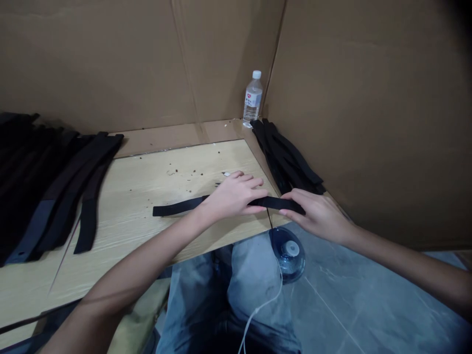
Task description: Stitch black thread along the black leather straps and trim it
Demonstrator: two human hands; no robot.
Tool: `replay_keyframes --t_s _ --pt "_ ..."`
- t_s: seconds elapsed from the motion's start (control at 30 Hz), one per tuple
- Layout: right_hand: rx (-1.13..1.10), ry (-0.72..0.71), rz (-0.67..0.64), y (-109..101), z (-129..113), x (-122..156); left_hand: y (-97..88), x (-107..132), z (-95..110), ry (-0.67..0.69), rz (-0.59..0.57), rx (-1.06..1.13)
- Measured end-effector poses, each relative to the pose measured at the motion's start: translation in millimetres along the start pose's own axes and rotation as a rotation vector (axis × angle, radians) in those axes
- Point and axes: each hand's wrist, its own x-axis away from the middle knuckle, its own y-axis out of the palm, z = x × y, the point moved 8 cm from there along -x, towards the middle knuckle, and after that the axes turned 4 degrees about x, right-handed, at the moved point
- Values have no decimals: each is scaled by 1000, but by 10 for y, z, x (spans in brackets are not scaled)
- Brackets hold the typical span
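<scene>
A long flat black strap [178, 206] runs from left to right over the front edge of the wooden board, its left end lying on the board. My left hand [236, 195] is closed on the strap near its middle, with the thumb along the near edge and the palm hiding part of it. Toward the strap's right end, my right hand [319, 214] pinches it between thumb and fingers. A small white-tipped object [226, 173] and some thin dark points lie just beyond my left hand, too small to name.
Many black straps [47, 187] are heaped on the board [125, 191] at left. Another pile [285, 155] lies at right against the cardboard wall [368, 113]. A water bottle [252, 101] stands in the corner. A blue water jug [291, 260] stands below on the tiled floor.
</scene>
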Motion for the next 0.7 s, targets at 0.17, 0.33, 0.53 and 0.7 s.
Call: replay_keyframes --t_s 0.17,0.33,0.53,0.7 --pt "-43 5 10 -10 37 60 18 92 -53 -32 -21 13" --pt "-86 -4 16 15 48 87 19 165 -92 -48 -18 16" --pt "-60 19 13 47 112 99 66 176 -99 -101 -30 43" --pt "-37 4 17 5 104 126 55 140 -30 -92 -17 188"
